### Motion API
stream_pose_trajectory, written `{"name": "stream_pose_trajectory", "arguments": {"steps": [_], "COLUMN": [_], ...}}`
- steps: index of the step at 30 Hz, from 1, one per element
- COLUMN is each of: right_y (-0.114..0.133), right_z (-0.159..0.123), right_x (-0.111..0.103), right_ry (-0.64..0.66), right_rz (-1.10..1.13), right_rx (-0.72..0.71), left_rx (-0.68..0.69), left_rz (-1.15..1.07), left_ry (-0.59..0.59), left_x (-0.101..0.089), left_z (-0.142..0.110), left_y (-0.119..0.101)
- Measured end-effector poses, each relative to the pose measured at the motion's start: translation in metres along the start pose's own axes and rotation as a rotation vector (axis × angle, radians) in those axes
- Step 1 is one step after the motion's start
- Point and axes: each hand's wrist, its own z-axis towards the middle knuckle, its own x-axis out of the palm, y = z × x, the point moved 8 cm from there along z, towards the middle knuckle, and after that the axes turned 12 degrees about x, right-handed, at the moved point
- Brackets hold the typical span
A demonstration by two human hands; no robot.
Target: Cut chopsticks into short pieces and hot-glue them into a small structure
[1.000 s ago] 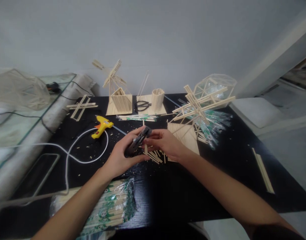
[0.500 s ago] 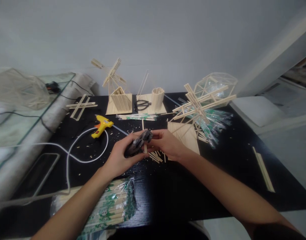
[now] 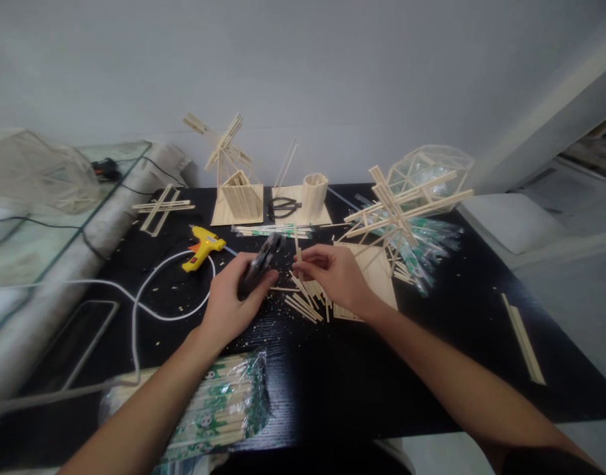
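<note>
My left hand (image 3: 233,290) is closed around a dark hand tool (image 3: 261,262), which looks like cutters; its exact kind is blurred. A thin wooden stick (image 3: 297,241) stands nearly upright in the pinched fingers of my right hand (image 3: 332,274). A small gap separates the tool from the stick. Under and beside my right hand lies a pile of short cut sticks (image 3: 305,307), with small chips scattered about. Just right of the pile is a flat wooden base (image 3: 382,284) bearing a stick windmill frame (image 3: 394,208).
A yellow glue gun (image 3: 204,247) with a looping white cable (image 3: 134,330) lies left. Wrapped chopsticks (image 3: 223,402) sit at the front edge. Behind stand a triangular stick tower (image 3: 241,201), a round stick cup (image 3: 313,196) and black scissors (image 3: 283,208). Loose sticks (image 3: 523,340) lie right.
My hands have moved apart. The tool has come away from the stick, going left with my left hand, while my right hand has shifted slightly right with the stick.
</note>
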Motion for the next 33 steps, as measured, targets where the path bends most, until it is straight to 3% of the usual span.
{"name": "stream_pose_trajectory", "arguments": {"steps": [2,5,8,14,24,33], "right_y": [0.009,0.021,0.029,0.032,0.025,0.027], "right_z": [-0.003,-0.009,-0.016,-0.023,-0.021,-0.024], "right_x": [-0.005,-0.009,-0.006,0.004,0.008,0.01], "right_ry": [-0.082,-0.187,-0.249,-0.283,-0.248,-0.267], "right_rz": [-0.115,-0.316,-0.497,-0.714,-0.873,-0.91], "right_rx": [-0.104,-0.232,-0.362,-0.539,-0.414,-0.468], "left_rx": [-0.103,-0.146,-0.132,-0.052,-0.104,-0.163], "left_rz": [0.135,0.32,0.435,0.453,0.492,0.601], "left_ry": [0.034,0.116,0.187,0.245,0.334,0.413], "left_x": [-0.001,0.002,0.005,0.013,0.018,0.02], "left_z": [-0.001,-0.001,-0.001,-0.004,-0.008,-0.008], "left_y": [0.014,0.024,0.025,0.017,0.013,0.011]}}
